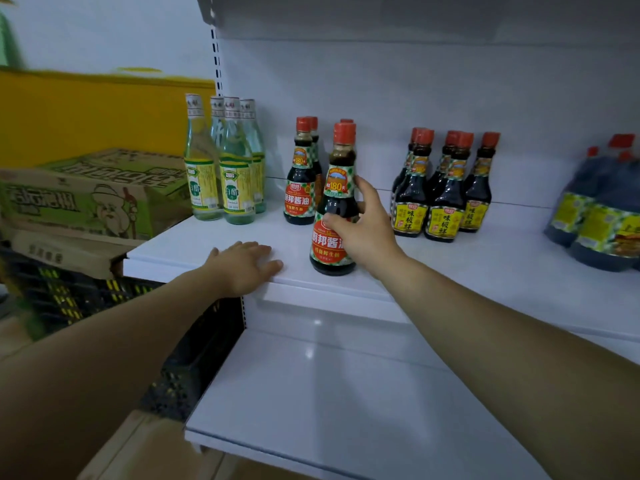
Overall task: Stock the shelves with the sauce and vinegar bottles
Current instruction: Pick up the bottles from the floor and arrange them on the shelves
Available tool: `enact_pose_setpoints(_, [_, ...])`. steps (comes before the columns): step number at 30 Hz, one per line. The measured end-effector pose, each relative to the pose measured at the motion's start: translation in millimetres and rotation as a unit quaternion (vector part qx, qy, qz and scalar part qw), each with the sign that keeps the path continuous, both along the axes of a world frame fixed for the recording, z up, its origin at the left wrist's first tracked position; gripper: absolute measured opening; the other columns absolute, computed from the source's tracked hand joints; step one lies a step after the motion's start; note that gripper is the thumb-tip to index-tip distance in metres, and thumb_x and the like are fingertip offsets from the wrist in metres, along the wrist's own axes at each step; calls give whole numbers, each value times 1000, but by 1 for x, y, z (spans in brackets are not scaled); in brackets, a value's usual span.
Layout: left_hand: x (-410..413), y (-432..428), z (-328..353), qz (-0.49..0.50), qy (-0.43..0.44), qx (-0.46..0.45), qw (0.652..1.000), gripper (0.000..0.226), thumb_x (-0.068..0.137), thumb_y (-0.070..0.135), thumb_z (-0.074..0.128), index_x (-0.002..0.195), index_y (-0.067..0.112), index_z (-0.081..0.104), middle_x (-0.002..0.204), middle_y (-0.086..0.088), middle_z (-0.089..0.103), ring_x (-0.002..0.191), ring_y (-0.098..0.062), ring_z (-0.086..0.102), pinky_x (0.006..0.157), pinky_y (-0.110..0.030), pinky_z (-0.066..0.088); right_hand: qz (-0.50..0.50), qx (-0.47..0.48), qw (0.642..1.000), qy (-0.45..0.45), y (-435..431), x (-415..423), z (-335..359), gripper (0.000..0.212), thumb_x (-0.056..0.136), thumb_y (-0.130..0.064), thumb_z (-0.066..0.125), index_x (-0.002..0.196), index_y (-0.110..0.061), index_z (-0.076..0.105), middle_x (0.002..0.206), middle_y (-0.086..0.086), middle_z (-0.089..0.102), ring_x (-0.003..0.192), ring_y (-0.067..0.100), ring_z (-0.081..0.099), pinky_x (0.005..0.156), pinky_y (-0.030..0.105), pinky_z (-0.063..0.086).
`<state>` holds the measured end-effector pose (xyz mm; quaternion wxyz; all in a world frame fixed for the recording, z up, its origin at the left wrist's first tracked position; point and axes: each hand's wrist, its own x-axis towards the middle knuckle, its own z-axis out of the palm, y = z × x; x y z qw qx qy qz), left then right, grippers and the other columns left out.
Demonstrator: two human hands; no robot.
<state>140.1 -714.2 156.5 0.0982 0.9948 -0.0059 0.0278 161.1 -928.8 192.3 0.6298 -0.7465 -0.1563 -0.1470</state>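
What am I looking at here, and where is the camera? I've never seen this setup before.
There is no machine. These are a person's two bare hands, filmed by one wide-angle camera worn on the head, looking forward and down. The left hand rests flat on the front edge of the white shelf. The right hand grips a red-label sauce bottle, upright near that edge. Behind it stand more red-label bottles. To their left are clear vinegar bottles, to their right yellow-label dark bottles and, at the far right, larger dark bottles. Cardboard boxes sit left of the shelf.
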Motion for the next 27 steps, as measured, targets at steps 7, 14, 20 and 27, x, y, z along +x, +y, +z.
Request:
enact_pose_setpoints(7, [37, 7, -5, 26, 51, 59, 997, 80, 76, 82, 17, 146, 43, 13, 158, 12, 5, 145, -23, 2, 107, -66, 0, 3, -60, 997, -38, 32, 38, -13, 66, 85, -30, 70, 142, -34, 36, 131, -9, 54, 118, 16, 53, 94, 34, 46])
enact_pose_setpoints(14, [37, 10, -11, 20, 15, 47, 999, 81, 75, 82, 18, 145, 42, 18, 158, 12, 9, 145, -22, 5, 108, -63, 2, -11, -74, 996, -41, 70, 68, -16, 67, 86, -30, 69, 144, -28, 35, 137, -2, 52, 122, 21, 51, 101, 45, 45])
enact_pose_setpoints(20, [39, 12, -13, 15, 2, 37, 999, 81, 74, 82, 18, 145, 43, 19, 157, 12, 11, 145, -22, 7, 109, -63, 3, -53, -141, 987, -52, 83, 91, -15, 74, 88, -39, 64, 149, -23, 25, 145, 2, 45, 127, 25, 46, 103, 45, 42])
enact_pose_setpoints(27, [38, 11, -13, 11, -10, 30, 999, 78, 76, 80, 20, 144, 42, 23, 157, 11, 15, 144, -21, 9, 108, -62, 3, -83, -173, 980, -52, 88, 105, -15, 76, 90, -42, 60, 151, -21, 20, 148, 5, 40, 131, 27, 42, 104, 46, 40])
